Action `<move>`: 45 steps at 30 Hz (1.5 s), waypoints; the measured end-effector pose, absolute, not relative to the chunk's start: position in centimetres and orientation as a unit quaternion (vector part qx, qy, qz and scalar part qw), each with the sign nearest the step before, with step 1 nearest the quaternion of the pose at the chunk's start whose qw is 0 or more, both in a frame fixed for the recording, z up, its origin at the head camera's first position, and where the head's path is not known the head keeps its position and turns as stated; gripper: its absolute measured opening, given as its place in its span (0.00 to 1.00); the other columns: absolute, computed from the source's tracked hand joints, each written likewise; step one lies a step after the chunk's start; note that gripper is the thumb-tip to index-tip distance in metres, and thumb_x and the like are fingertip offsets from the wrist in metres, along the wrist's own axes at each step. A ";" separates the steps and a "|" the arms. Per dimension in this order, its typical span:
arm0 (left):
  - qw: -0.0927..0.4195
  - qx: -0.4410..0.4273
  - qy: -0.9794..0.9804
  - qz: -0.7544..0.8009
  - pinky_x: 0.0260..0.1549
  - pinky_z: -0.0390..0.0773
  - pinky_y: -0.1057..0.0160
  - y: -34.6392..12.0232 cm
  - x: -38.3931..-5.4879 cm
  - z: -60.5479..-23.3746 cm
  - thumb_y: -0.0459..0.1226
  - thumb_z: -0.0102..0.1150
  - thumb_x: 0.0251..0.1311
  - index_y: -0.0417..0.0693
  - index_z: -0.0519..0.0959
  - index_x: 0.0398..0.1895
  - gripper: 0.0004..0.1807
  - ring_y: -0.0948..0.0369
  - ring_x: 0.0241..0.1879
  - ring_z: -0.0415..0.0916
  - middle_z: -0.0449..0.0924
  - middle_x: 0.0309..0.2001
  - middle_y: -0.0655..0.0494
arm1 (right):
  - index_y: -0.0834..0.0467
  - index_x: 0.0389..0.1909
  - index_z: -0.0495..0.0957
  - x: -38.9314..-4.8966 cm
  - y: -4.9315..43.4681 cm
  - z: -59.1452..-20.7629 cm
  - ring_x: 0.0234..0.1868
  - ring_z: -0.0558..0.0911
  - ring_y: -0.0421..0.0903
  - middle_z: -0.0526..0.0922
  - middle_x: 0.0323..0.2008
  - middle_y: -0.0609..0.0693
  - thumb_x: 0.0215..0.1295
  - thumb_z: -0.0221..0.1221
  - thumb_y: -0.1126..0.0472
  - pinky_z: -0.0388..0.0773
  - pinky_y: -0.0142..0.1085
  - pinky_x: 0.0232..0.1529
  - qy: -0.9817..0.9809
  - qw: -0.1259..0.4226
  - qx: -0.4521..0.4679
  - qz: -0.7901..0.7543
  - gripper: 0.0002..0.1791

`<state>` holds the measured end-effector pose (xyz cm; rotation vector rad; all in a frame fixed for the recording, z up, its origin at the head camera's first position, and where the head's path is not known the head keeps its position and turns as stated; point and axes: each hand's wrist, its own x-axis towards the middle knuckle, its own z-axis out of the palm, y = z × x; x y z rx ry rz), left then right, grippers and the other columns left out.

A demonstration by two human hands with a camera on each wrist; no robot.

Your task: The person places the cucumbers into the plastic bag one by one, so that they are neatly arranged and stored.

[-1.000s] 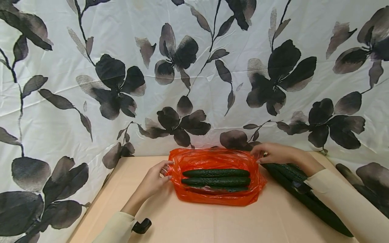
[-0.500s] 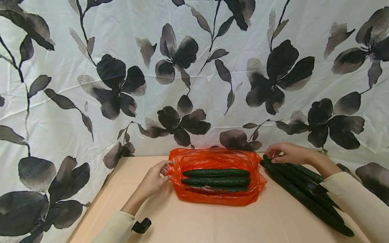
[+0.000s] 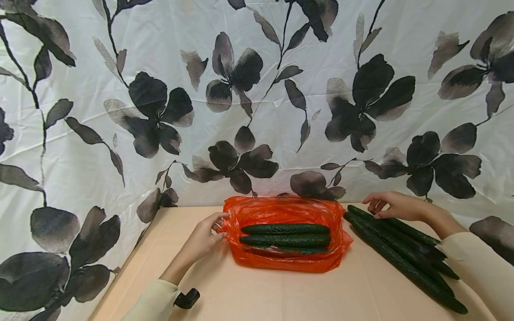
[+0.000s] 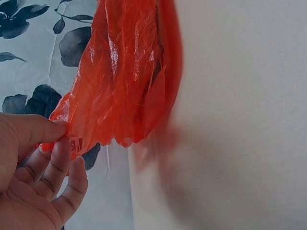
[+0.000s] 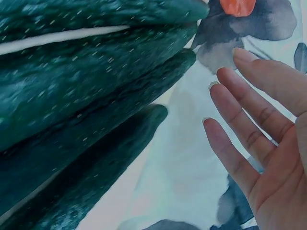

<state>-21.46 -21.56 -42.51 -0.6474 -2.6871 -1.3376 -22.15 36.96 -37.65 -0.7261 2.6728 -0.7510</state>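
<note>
An orange-red plastic bag [image 3: 281, 210] lies mid-table. Two dark green cucumbers [image 3: 285, 241] show side by side in its opening, with part of another below them, partly under plastic. At the bag's left end my left hand [image 3: 202, 238] pinches the edge; in the left wrist view the thumb and forefinger of that hand [image 4: 41, 167] hold the crinkled plastic [image 4: 120, 72]. Several loose cucumbers [image 3: 405, 264] lie slantwise at the right. My right hand [image 3: 395, 206] is over their upper ends; the right wrist view shows its fingers extended, apart from the cucumbers [image 5: 96, 81], holding nothing.
The pale table [image 3: 281, 296] narrows toward its back edge. Behind it hangs a white cloth [image 3: 305, 147] printed with dark flowers. A small black device [image 3: 187, 298] is strapped at the left sleeve [image 3: 154, 298]. The right sleeve [image 3: 474, 265] overlaps the cucumbers' right side.
My right hand has let go of the bag's right end and moved right, over the loose cucumbers, uncovering more of them. My left hand and the bag have stayed in place.
</note>
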 end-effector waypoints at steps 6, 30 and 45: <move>0.034 -0.206 -0.877 -0.433 0.32 0.77 0.66 -21.4 -21.7 -42.6 0.20 0.66 0.53 0.39 0.77 0.61 0.29 0.58 0.34 0.78 0.79 0.39 0.51 | 0.65 0.64 0.72 -22.5 38.9 -39.0 0.51 0.83 0.59 0.83 0.50 0.59 0.65 0.67 0.62 0.85 0.42 0.46 0.929 0.147 -0.215 -0.262 0.28; 0.038 -0.196 -0.877 -0.437 0.32 0.78 0.66 -20.7 -22.1 -43.0 0.20 0.66 0.54 0.39 0.77 0.61 0.28 0.60 0.33 0.77 0.80 0.39 0.48 | 0.70 0.66 0.68 -23.5 43.6 -41.4 0.52 0.81 0.65 0.78 0.55 0.69 0.63 0.68 0.64 0.85 0.46 0.44 0.931 0.139 -0.206 -0.266 0.33; 0.041 -0.208 -0.874 -0.438 0.33 0.79 0.65 -20.8 -22.2 -43.3 0.19 0.65 0.54 0.38 0.77 0.60 0.28 0.58 0.34 0.77 0.80 0.39 0.47 | 0.75 0.66 0.66 -23.4 45.0 -42.3 0.50 0.82 0.67 0.76 0.54 0.73 0.61 0.68 0.66 0.85 0.46 0.42 0.930 0.149 -0.188 -0.277 0.35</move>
